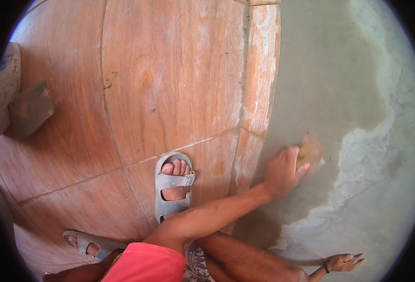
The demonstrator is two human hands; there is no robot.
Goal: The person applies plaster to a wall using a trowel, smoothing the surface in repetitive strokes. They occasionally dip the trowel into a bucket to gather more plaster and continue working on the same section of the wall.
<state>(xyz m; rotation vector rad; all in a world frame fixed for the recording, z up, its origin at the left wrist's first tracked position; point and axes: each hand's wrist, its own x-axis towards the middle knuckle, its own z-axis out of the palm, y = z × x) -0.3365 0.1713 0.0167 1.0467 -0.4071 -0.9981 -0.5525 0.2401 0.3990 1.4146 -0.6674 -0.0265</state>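
My left hand (282, 171) reaches across to the right, closed around a tan, sponge-like pad (312, 151) blurred by motion. The pad lies against the smooth, damp-looking grey plaster (320, 70). Its exact kind is hard to make out. Lower right, beyond my bent knee, my right hand (346, 262) is open with its fingers stretched out and a dark bracelet at the wrist. It holds nothing and is nearest to the paler plaster (358, 223); whether it touches that surface I cannot tell.
Wood-look tiles (165, 70) cover the floor, and a narrow, smeared tile strip (263, 70) borders the plaster. My sandalled feet (174, 185) rest on the tiles. Far left, a flat grey-brown piece (31, 110) sits against a pale, dusty object (5, 87) cut off by the rim.
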